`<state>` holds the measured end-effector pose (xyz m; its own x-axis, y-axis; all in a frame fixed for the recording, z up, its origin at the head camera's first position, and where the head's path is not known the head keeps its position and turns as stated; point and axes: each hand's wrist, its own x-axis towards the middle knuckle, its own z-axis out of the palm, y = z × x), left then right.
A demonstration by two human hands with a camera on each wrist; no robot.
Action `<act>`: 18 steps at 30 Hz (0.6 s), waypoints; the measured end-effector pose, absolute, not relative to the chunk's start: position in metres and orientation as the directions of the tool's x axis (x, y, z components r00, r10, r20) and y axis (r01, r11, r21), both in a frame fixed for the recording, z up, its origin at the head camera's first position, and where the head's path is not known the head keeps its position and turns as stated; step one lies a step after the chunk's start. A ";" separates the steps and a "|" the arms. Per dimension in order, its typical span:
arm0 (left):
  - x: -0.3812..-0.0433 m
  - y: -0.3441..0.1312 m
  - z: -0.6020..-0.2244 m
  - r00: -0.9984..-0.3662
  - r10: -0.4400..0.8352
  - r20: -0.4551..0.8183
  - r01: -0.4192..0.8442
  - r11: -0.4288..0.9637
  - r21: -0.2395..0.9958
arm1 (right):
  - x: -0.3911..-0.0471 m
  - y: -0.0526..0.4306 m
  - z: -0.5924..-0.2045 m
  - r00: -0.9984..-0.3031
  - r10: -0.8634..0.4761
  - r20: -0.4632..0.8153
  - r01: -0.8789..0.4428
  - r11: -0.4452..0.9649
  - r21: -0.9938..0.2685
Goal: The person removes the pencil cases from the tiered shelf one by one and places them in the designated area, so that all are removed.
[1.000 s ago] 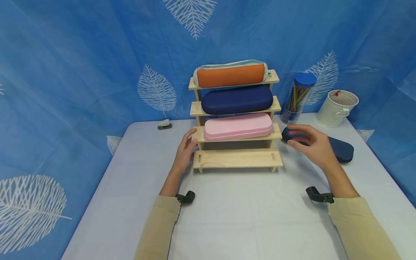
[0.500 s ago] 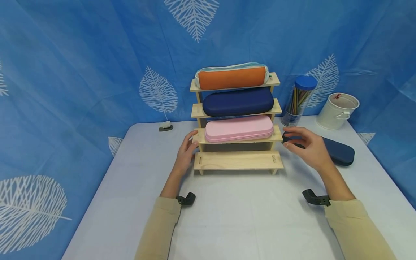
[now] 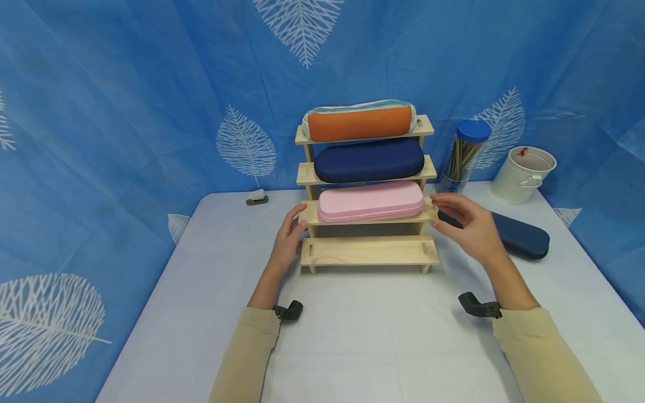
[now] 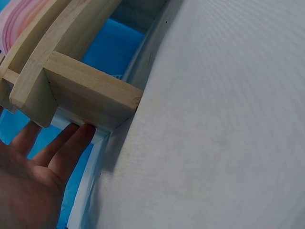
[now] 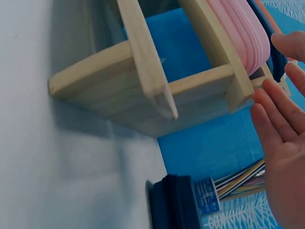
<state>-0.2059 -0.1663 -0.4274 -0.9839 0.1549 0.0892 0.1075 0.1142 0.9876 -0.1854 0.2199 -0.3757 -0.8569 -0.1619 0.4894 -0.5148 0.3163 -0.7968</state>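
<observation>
Flanking a wooden rack [image 3: 370, 250] with left hand [image 3: 287, 239] and right hand [image 3: 467, 228] loosely spread, gripping nothing.
Showing pink case [image 3: 371, 201], navy case [image 3: 369, 161] and orange case [image 3: 360, 124] on ascending tiers.

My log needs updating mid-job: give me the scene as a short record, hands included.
Centre: four-tier pale wooden rack, upright on white-covered table
On rack, top down: orange-and-white fabric pencil case; dark-blue rounded case; pale-pink oblong case
Left hand: at rack's left end, contact unclear
Right hand: at rack's right end, contact unclear
Right of rack: navy oblong case; clear blue-lidded cylinder holding thin sticks; white pail
Left of rack: small grey-and-white stapler-like item
</observation>
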 end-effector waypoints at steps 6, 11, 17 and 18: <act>-0.206 -0.167 -0.427 -0.983 0.156 0.093 0.109 0.104 0.989 | -0.189 0.211 -0.371 -0.844 -0.203 0.497 -0.536 0.287 -0.794; -0.205 -0.168 -0.427 -0.983 0.156 0.093 0.109 0.096 0.989 | -0.191 0.206 -0.371 -0.856 -0.224 0.466 -0.516 0.304 -0.801; -0.206 -0.167 -0.426 -0.983 0.158 0.095 0.111 0.089 0.990 | -0.191 0.204 -0.369 -0.881 -0.256 0.399 -0.468 0.340 -0.816; -0.205 -0.167 -0.426 -0.983 0.157 0.096 0.110 0.088 0.990 | -0.190 0.204 -0.368 -0.882 -0.255 0.397 -0.466 0.346 -0.814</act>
<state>-0.2054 -0.1670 -0.4257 -0.9830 0.1566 0.0958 0.1105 0.0881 0.9900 -0.1904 0.2037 -0.3685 -0.8817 -0.2552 0.3968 -0.4665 0.3458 -0.8141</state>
